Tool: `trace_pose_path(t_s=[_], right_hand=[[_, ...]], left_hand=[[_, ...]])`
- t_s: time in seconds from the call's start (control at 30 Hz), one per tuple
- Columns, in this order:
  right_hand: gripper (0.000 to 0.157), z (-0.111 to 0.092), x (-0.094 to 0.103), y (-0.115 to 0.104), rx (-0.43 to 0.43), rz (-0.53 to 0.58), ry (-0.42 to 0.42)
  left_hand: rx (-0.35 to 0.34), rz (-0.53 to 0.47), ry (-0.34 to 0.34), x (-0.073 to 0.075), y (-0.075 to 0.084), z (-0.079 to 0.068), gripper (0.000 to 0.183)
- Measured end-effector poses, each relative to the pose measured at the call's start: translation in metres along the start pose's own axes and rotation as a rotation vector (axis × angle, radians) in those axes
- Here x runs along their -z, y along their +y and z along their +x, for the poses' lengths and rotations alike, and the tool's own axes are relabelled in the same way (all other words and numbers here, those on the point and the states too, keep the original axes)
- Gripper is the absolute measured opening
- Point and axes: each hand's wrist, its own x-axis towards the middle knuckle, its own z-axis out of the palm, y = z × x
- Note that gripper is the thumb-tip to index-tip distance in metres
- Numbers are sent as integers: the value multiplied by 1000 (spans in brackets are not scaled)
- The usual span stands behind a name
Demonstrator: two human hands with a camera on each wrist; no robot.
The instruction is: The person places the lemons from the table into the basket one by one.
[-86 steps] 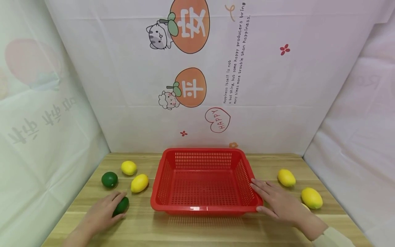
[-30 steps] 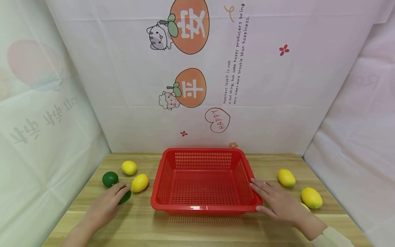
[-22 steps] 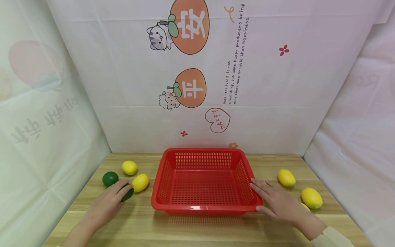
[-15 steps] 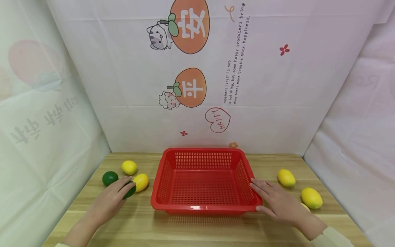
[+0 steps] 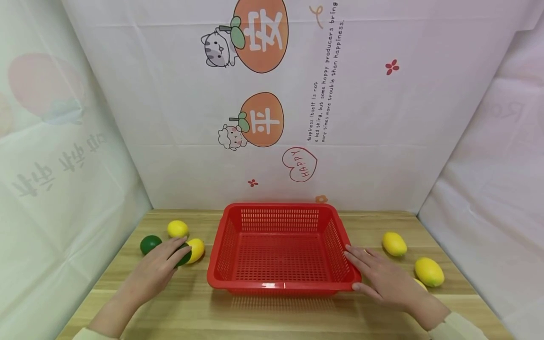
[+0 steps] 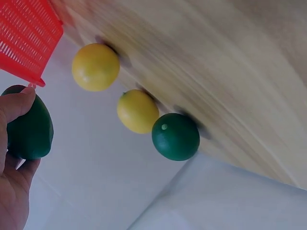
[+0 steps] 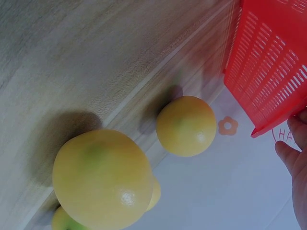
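My left hand [image 5: 155, 267] holds a dark green lime [image 5: 184, 255], thumb on one side and fingers on the other, as the lime [image 6: 31, 127] in the left wrist view shows. The lime overlaps a yellow lemon [image 5: 196, 250] beside it. Another lime [image 5: 150, 244] and a second lemon [image 5: 177, 229] lie just beyond the hand. The red slotted basket [image 5: 280, 286] stands in the middle with nothing in it. My right hand [image 5: 384, 278] rests straight fingers over its right rim, with the thumb at the front right corner.
Right of the basket lie a lemon [image 5: 394, 244] and another lemon [image 5: 429, 272]; one more is mostly hidden behind my right hand. The wood-grain table [image 5: 255, 326] meets a printed white cloth backdrop [image 5: 361, 156] at the back, with cloth at both sides.
My left hand has moved forward and to the right with the lime, which now covers part of the nearer lemon. The right hand and basket stay in place.
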Motion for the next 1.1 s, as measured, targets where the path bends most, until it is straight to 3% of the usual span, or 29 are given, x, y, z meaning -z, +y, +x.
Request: trace_pose_path(t_s=[0.17,0.27,0.43,0.57,0.73,0.9,1.0,1.1], right_hand=[[66,0,0,0,0,-2,1],[65,0,0,0,-5,2,-2],[66,-1,0,0,-15,5,-7],[66,-1,-1,0,-15,8,-2],[66,-1,-2,1,-9,6,4],[66,-2,-3,1,-4,6,7],[66,-2,-3,1,-3,4,9],[66,-1,-2,1,0,4,10]], left_hand=[[-22,13,17,5,0,9,81],[-25,19,-5,7,-1,14,76],[-56,11,-5,10,0,23,27],[-101,27,52,8,1,30,55],[-111,15,37,10,4,38,27],[-119,27,23,10,7,45,34],[-126,31,26,11,9,51,26],[-132,25,21,10,12,56,49]])
